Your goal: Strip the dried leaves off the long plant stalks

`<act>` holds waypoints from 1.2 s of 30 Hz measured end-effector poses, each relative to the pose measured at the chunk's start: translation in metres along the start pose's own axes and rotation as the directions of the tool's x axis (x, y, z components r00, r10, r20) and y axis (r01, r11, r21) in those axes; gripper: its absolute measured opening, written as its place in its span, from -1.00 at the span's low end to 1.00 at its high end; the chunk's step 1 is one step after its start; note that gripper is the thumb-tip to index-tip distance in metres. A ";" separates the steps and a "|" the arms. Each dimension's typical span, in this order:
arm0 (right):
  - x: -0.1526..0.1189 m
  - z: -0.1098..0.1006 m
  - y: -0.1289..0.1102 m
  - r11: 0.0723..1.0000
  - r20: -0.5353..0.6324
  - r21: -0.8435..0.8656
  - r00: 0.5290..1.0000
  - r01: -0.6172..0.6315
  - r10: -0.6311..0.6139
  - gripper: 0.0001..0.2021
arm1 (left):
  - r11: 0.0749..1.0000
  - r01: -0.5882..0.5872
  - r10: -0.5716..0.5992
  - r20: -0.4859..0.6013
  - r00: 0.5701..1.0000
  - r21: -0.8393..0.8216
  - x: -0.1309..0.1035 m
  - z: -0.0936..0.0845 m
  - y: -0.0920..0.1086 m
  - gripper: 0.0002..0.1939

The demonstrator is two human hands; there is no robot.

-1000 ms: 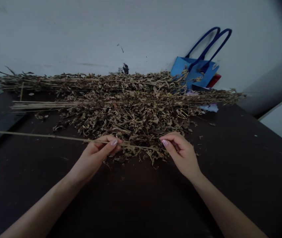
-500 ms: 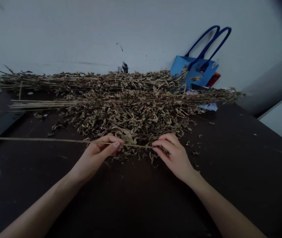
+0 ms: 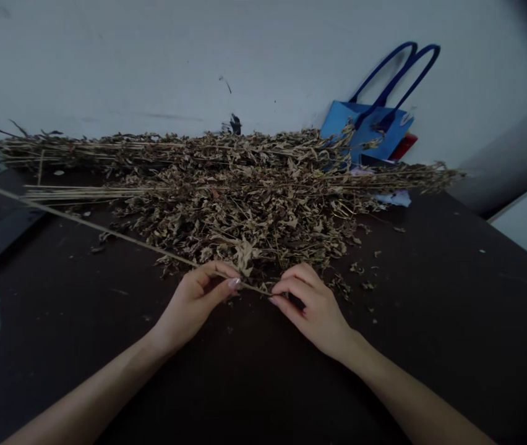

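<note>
A long thin dried plant stem (image 3: 119, 235) slants from the left edge down to my hands in the middle. My left hand (image 3: 198, 298) pinches it between thumb and fingers close to a dry curled leaf (image 3: 245, 254). At the stem's right end, my right hand (image 3: 312, 307) is closed on it with thumb and fingertips. Just beyond both hands lies a heap of dried leaves (image 3: 245, 213), with cut stalks (image 3: 78, 193) sticking out to the left.
Against the wall lies another bundle of dried stalks (image 3: 106, 150). A blue bag (image 3: 338, 117) with dark blue handles leans at the back right, a red item (image 3: 404, 146) beside it. Leaf crumbs (image 3: 357, 268) are scattered on the dark table (image 3: 263, 383).
Both hands have come nearer to me and closer together. The stem's left part has swung upward, so it now slopes instead of lying nearly level.
</note>
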State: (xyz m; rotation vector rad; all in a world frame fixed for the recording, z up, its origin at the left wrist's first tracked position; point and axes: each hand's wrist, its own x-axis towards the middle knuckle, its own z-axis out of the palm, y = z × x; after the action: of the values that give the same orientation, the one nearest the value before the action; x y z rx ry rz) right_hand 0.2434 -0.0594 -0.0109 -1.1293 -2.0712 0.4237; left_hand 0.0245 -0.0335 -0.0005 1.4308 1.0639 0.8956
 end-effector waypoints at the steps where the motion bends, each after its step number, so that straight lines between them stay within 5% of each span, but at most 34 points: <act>1: 0.000 0.000 0.000 1.000 0.011 0.018 1.000 -0.008 0.008 -0.94 | 1.000 -0.009 0.009 -0.009 1.000 0.004 0.000 0.000 -0.001 -0.85; 12: -0.002 0.003 -0.006 0.988 0.102 0.130 0.993 -0.078 0.065 -0.94 | 1.000 -0.017 0.017 -0.013 1.000 -0.007 -0.003 0.004 0.000 -0.85; 21: -0.003 0.006 -0.010 0.940 0.179 0.251 0.965 -0.232 0.190 -0.94 | 1.000 -0.009 0.011 0.092 0.996 -0.013 -0.007 0.009 0.003 -0.81; 36: -0.005 0.010 -0.010 0.964 0.136 0.219 0.983 -0.151 0.123 -0.92 | 0.950 -0.151 0.127 0.103 0.987 0.274 -0.008 0.009 0.004 -0.78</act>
State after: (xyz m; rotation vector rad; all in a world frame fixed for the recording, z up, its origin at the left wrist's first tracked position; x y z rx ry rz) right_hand 0.2317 -0.0682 -0.0144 -1.1343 -1.9918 0.7956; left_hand 0.0311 -0.0435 0.0029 1.7839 1.0678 0.7980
